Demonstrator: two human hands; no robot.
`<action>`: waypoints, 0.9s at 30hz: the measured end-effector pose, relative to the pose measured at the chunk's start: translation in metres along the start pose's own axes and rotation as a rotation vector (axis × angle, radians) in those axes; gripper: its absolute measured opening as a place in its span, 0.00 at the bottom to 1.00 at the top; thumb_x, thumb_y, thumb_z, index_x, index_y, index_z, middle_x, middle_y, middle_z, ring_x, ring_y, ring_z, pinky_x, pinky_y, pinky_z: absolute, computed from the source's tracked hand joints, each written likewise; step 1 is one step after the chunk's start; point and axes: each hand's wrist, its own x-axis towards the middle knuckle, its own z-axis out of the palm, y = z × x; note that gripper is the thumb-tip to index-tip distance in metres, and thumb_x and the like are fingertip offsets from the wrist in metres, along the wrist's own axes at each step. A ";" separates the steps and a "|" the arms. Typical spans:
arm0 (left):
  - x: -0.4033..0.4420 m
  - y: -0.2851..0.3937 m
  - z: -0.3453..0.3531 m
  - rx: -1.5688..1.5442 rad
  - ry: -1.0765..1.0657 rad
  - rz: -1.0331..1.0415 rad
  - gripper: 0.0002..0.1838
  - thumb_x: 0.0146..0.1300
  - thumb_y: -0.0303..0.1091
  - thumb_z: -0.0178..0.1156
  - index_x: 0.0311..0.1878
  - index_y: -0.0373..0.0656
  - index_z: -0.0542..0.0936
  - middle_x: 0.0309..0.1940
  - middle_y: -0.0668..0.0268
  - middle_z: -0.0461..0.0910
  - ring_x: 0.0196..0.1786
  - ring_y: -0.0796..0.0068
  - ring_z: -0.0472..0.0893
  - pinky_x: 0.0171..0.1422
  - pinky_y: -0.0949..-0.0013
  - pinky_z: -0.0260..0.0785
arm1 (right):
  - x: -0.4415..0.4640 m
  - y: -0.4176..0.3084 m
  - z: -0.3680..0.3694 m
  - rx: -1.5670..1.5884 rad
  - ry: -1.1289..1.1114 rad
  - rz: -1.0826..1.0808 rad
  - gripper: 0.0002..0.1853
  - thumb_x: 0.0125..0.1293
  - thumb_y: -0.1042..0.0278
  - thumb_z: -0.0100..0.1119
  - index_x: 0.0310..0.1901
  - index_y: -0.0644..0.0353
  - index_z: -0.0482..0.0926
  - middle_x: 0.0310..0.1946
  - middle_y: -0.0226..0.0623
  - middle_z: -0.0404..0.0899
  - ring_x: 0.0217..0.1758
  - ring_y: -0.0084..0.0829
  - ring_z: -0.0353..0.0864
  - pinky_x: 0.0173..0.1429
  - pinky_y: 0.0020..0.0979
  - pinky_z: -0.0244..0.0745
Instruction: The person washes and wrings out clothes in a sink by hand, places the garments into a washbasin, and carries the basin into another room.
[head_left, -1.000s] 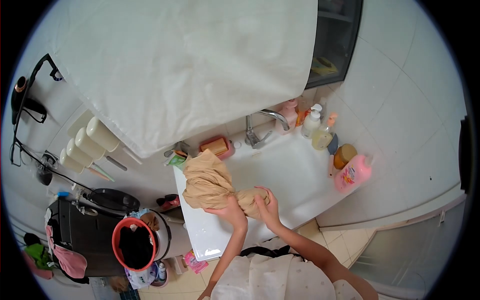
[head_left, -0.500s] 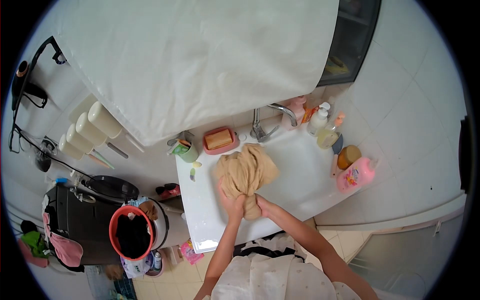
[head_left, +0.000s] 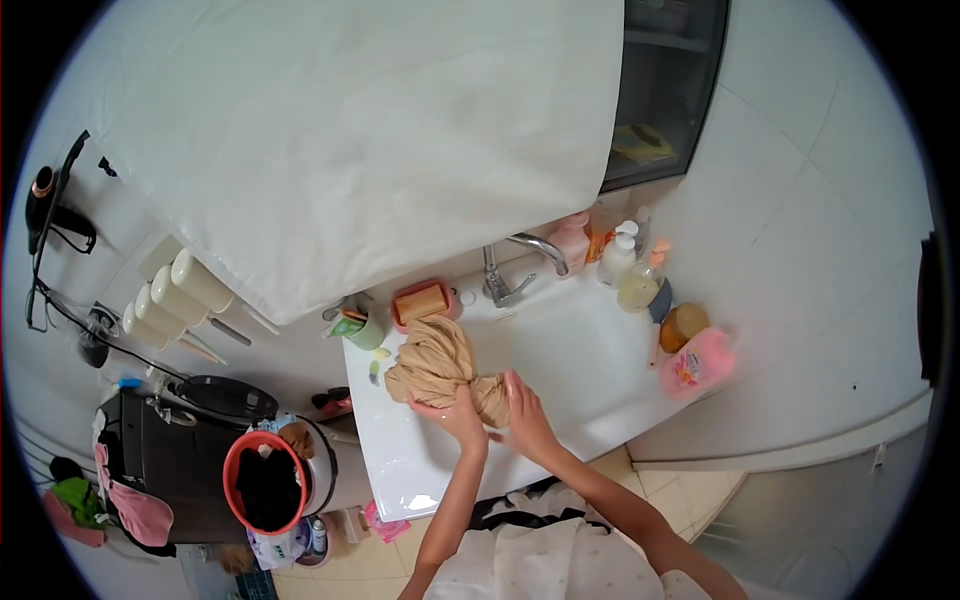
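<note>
A bunched tan cloth (head_left: pixel 432 362), twisted at its lower right, is held up over the left part of the white sink (head_left: pixel 590 360). My left hand (head_left: pixel 457 418) grips it from below, near the narrow twisted part. At the cloth's right end is my right hand (head_left: pixel 526 415), its fingers closed around that end. The folds hide some of the fingers on both hands. Just behind the cloth, a bar of soap (head_left: pixel 420 303) lies in a pink soap dish (head_left: pixel 398 322).
The chrome faucet (head_left: pixel 497 285) stands at the sink's back edge. Right of it are a white pump bottle (head_left: pixel 619 252) and a pink bottle (head_left: pixel 697 364). A green cup (head_left: pixel 366 332) is at the back left. A red basin (head_left: pixel 232 492) with dark cloth stands left.
The cloth has swung left and turned, its twisted end now pointing right. My right hand has come up onto that end, while my left hand has shifted slightly left.
</note>
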 end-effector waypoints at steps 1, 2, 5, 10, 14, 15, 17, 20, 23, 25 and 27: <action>-0.003 -0.003 0.003 0.006 0.010 0.056 0.38 0.42 0.22 0.54 0.58 0.37 0.48 0.54 0.54 0.53 0.57 0.64 0.57 0.62 0.67 0.47 | 0.008 0.003 0.001 0.245 0.039 0.121 0.47 0.38 0.60 0.68 0.57 0.67 0.50 0.55 0.52 0.55 0.57 0.48 0.56 0.57 0.37 0.56; -0.005 -0.005 0.006 0.007 0.023 0.057 0.38 0.42 0.22 0.54 0.58 0.37 0.48 0.54 0.54 0.53 0.57 0.64 0.57 0.62 0.67 0.47 | 0.012 0.006 0.001 0.493 0.071 0.242 0.45 0.39 0.61 0.67 0.57 0.67 0.52 0.54 0.51 0.58 0.56 0.47 0.60 0.55 0.37 0.60; -0.010 -0.004 0.006 0.130 -0.040 0.150 0.36 0.42 0.23 0.52 0.58 0.38 0.50 0.53 0.56 0.57 0.56 0.65 0.59 0.61 0.67 0.49 | 0.020 0.008 -0.010 0.580 -0.115 0.316 0.37 0.38 0.64 0.67 0.51 0.64 0.61 0.43 0.49 0.70 0.46 0.44 0.71 0.46 0.34 0.67; 0.005 -0.012 -0.003 -0.079 -0.336 -0.016 0.35 0.36 0.24 0.50 0.56 0.37 0.57 0.50 0.60 0.62 0.54 0.67 0.63 0.59 0.69 0.53 | 0.028 0.027 -0.004 0.767 -0.400 0.256 0.30 0.37 0.69 0.65 0.46 0.63 0.66 0.35 0.44 0.75 0.41 0.37 0.75 0.45 0.31 0.68; 0.015 -0.022 -0.013 -0.095 -0.488 -0.083 0.35 0.36 0.25 0.50 0.56 0.38 0.57 0.48 0.61 0.64 0.51 0.69 0.65 0.57 0.71 0.54 | 0.034 0.036 -0.005 0.924 -0.682 0.164 0.28 0.38 0.71 0.62 0.46 0.64 0.66 0.35 0.37 0.74 0.39 0.26 0.72 0.46 0.27 0.66; 0.014 -0.020 -0.014 -0.121 -0.557 -0.171 0.35 0.36 0.25 0.49 0.55 0.38 0.58 0.48 0.61 0.64 0.51 0.69 0.65 0.56 0.72 0.55 | 0.037 0.036 -0.010 0.914 -0.841 0.181 0.28 0.38 0.72 0.62 0.46 0.64 0.66 0.36 0.35 0.73 0.39 0.23 0.70 0.47 0.26 0.65; 0.013 -0.024 -0.021 -0.144 -0.610 -0.259 0.35 0.36 0.26 0.49 0.55 0.38 0.58 0.48 0.61 0.65 0.51 0.70 0.65 0.56 0.72 0.56 | 0.040 0.043 -0.008 0.979 -0.932 0.151 0.29 0.38 0.72 0.62 0.47 0.63 0.65 0.39 0.35 0.71 0.42 0.24 0.68 0.49 0.26 0.64; 0.013 -0.037 -0.033 -0.190 -0.565 -0.558 0.36 0.35 0.26 0.48 0.57 0.38 0.57 0.50 0.60 0.65 0.52 0.69 0.65 0.57 0.71 0.57 | 0.038 0.052 -0.005 1.016 -1.040 0.114 0.29 0.38 0.73 0.60 0.47 0.63 0.65 0.41 0.34 0.70 0.44 0.24 0.67 0.51 0.26 0.63; 0.003 -0.044 -0.042 -0.278 -0.575 -0.623 0.38 0.35 0.25 0.48 0.58 0.38 0.56 0.52 0.59 0.64 0.55 0.66 0.64 0.59 0.69 0.56 | 0.033 0.058 -0.006 0.974 -1.115 0.087 0.27 0.38 0.73 0.60 0.46 0.64 0.66 0.40 0.34 0.70 0.43 0.24 0.67 0.50 0.26 0.63; 0.002 -0.046 -0.047 -0.323 -0.634 -0.674 0.39 0.35 0.24 0.49 0.59 0.37 0.53 0.54 0.58 0.62 0.56 0.65 0.64 0.60 0.66 0.57 | 0.031 0.061 -0.003 0.960 -1.154 0.063 0.28 0.38 0.72 0.61 0.46 0.65 0.66 0.40 0.35 0.70 0.43 0.24 0.67 0.49 0.26 0.63; 0.000 -0.045 -0.050 -0.310 -0.613 -0.623 0.41 0.34 0.25 0.50 0.60 0.38 0.52 0.55 0.59 0.60 0.57 0.65 0.63 0.61 0.66 0.55 | 0.029 0.067 0.005 0.995 -1.057 -0.075 0.28 0.39 0.70 0.63 0.46 0.64 0.67 0.40 0.36 0.70 0.42 0.25 0.68 0.48 0.26 0.65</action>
